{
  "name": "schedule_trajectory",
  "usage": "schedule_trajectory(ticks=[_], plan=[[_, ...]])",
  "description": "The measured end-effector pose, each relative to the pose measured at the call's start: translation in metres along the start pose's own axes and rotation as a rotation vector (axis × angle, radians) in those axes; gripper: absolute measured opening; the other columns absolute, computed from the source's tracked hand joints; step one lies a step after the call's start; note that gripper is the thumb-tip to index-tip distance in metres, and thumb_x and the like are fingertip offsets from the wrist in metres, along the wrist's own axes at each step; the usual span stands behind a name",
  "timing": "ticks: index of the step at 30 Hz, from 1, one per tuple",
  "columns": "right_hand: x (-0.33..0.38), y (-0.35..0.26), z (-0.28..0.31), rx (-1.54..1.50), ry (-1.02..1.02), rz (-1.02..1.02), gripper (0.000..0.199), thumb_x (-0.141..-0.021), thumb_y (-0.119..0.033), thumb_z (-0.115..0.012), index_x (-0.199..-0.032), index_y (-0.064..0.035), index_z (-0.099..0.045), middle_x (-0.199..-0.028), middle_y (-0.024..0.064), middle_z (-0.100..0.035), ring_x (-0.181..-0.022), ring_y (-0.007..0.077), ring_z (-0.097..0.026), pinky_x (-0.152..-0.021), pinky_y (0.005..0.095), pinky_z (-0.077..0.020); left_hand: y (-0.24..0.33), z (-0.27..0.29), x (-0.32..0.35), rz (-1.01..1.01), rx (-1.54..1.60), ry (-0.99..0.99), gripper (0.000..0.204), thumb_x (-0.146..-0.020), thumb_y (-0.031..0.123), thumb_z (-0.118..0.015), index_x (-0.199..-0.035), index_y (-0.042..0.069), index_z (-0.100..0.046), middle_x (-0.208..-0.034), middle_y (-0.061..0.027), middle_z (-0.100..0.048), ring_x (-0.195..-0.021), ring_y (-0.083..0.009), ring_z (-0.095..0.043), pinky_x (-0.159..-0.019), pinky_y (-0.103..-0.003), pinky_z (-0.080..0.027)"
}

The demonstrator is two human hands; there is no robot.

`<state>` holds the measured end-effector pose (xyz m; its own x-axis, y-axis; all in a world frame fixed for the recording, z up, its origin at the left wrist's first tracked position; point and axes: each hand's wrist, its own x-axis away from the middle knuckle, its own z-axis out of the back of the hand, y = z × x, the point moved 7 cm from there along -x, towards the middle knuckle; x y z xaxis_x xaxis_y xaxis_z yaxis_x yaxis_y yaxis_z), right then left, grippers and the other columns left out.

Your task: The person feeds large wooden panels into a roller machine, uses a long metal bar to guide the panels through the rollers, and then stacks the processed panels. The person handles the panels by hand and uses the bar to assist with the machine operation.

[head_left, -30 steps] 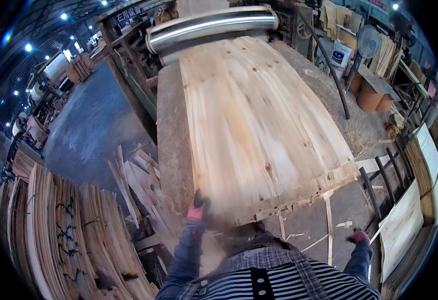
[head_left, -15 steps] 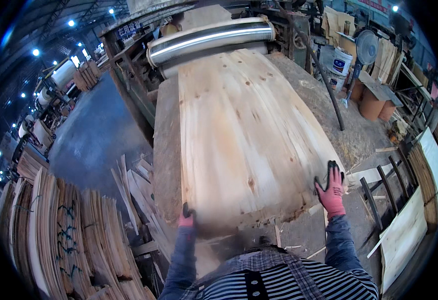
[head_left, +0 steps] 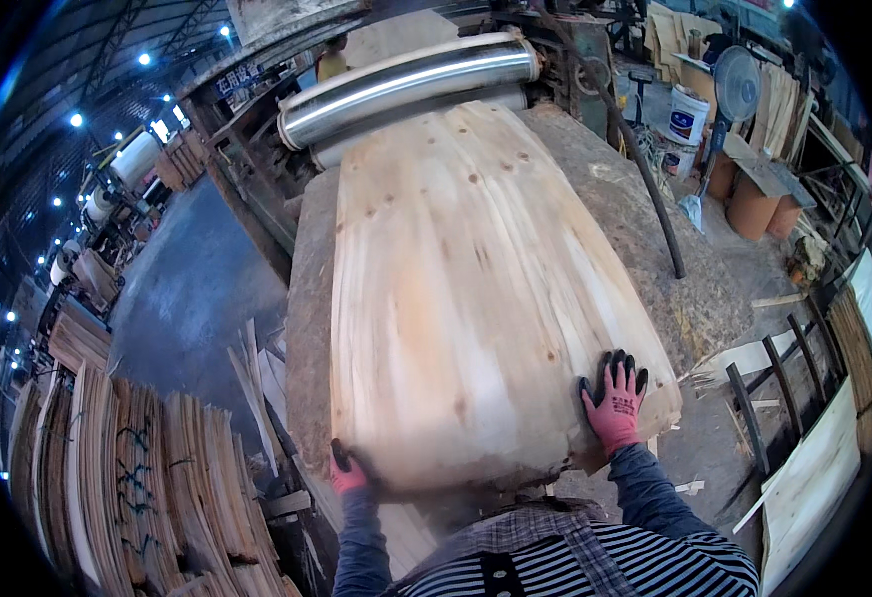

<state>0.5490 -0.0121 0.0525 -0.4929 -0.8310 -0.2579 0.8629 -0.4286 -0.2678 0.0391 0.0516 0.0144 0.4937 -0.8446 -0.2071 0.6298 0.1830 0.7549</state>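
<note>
A wood sheet (head_left: 456, 298), likely bendy and best held by its near corners, is lying on a table (head_left: 309, 259), right hand (head_left: 615, 403) resting spread on top, left hand (head_left: 347, 471) touching one corner, grip unclear.

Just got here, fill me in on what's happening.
A large, pale, knotty wood sheet lies on a worn table, its far end near a shiny metal roller. A person is handling it from the near end: the gloved left hand is at the near left corner, and the gloved right hand lies on top toward the near right corner, fingers spread. Whether more sheets lie beneath is unclear.
</note>
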Motion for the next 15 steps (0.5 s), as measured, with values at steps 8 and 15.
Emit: schedule_trajectory(ticks=[8, 15], plan=[[-0.002, 0.000, 0.004, -0.071, 0.003, 0.018, 0.065, -0.072, -0.044, -0.056, -0.121, -0.0031, -0.043, -0.127, 0.0176, -0.036, -0.124, 0.0328, -0.022, -0.103, 0.0504, -0.0075, -0.004, 0.001, 0.001, 0.053, -0.148, 0.053, 0.041, -0.080, 0.012, -0.050, -0.121, 0.013, -0.046, -0.113, -0.0107, -0.054, -0.101, -0.0242, -0.053, -0.084, -0.032, -0.042], [-0.002, 0.002, 0.002, -0.107, 0.006, 0.013, 0.063, -0.072, -0.043, -0.056, -0.118, -0.0023, -0.044, -0.125, 0.0186, -0.037, -0.123, 0.0344, -0.023, -0.102, 0.0518, -0.0082, 0.000, 0.000, -0.002, -0.025, -0.093, 0.053, 0.035, -0.079, 0.018, -0.053, -0.113, 0.010, -0.051, -0.108, -0.0108, -0.057, -0.097, -0.0267, -0.055, -0.082, -0.033, -0.043]])
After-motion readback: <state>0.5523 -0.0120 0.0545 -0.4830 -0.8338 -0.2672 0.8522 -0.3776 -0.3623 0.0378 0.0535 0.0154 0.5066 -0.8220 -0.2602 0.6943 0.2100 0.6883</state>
